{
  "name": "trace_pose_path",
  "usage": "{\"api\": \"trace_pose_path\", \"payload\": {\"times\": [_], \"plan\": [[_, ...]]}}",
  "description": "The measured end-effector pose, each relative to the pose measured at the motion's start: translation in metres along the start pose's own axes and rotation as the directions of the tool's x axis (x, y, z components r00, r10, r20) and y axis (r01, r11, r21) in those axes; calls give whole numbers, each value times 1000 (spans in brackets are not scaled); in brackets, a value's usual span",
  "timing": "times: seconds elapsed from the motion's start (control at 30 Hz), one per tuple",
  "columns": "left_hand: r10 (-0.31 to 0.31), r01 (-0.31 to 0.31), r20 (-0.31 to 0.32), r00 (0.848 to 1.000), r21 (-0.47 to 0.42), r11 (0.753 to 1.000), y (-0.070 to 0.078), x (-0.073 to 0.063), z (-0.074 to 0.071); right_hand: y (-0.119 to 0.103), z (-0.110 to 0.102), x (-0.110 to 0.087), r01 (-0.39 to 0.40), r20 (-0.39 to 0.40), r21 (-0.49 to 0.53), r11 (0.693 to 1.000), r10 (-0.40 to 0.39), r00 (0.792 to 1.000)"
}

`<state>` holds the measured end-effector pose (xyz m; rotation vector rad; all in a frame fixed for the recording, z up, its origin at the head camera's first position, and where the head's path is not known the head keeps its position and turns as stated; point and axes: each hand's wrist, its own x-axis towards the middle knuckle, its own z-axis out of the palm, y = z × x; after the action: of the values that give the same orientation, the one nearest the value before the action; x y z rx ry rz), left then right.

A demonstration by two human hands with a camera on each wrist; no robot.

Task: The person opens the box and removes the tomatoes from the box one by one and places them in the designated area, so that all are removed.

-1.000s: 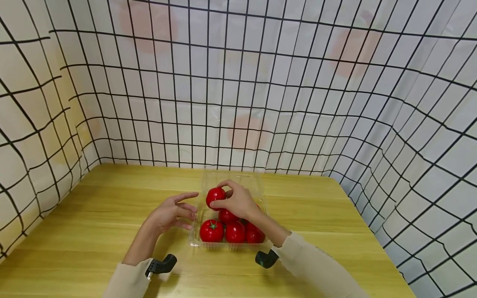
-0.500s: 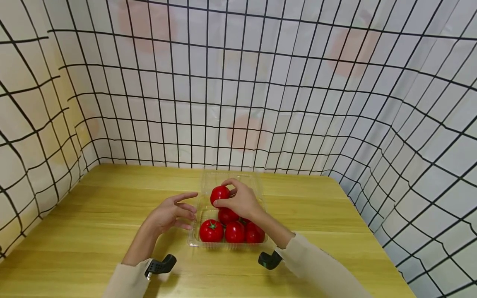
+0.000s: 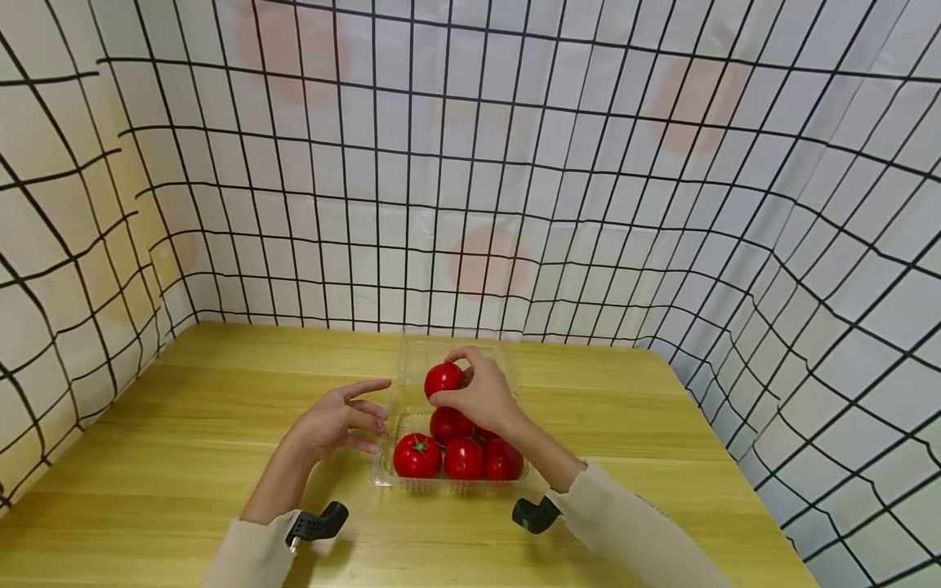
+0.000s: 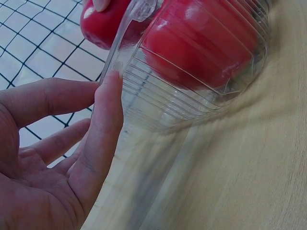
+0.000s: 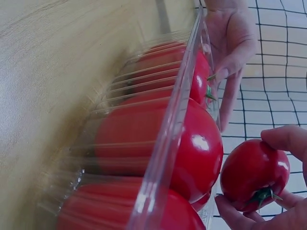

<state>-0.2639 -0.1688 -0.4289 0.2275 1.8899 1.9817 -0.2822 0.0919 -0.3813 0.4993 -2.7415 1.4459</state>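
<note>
In the head view my right hand [image 3: 481,398] holds a red tomato [image 3: 443,380] over the back of a clear plastic container [image 3: 382,474]. The right wrist view shows thumb and fingers around this tomato [image 5: 254,175], its green stem turned down. Several more tomatoes sit inside, among them a front-left one [image 3: 417,456] with its stem up and a front-middle one [image 3: 464,459]. At the container's left side is my left hand [image 3: 341,420]. Its thumb and a finger pinch the rim [image 4: 120,52] in the left wrist view, the other fingers loosely bent.
Behind the tomatoes, the clear lid [image 3: 422,351] lies folded back toward the rear. The container stands on a yellow wooden table [image 3: 610,408]. A white wall covering with black grid lines [image 3: 323,245] encloses the back and both sides. Black wrist devices [image 3: 318,523] stick out at both cuffs.
My right hand has moved the held tomato a little right and toward the back. The left hand and the other tomatoes stay in place.
</note>
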Motion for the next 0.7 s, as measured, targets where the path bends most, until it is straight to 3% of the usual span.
{"api": "trace_pose_path", "payload": {"times": [0.33,0.7], "plan": [[7,-7,3,1000,5,1000,-1,0,0,-3,-8,-3,-76,46,31,997,75,996],[1,-1,-4,1000,11,1000,0,0,0,0,-15,-9,-46,-25,42,998,47,999]]}}
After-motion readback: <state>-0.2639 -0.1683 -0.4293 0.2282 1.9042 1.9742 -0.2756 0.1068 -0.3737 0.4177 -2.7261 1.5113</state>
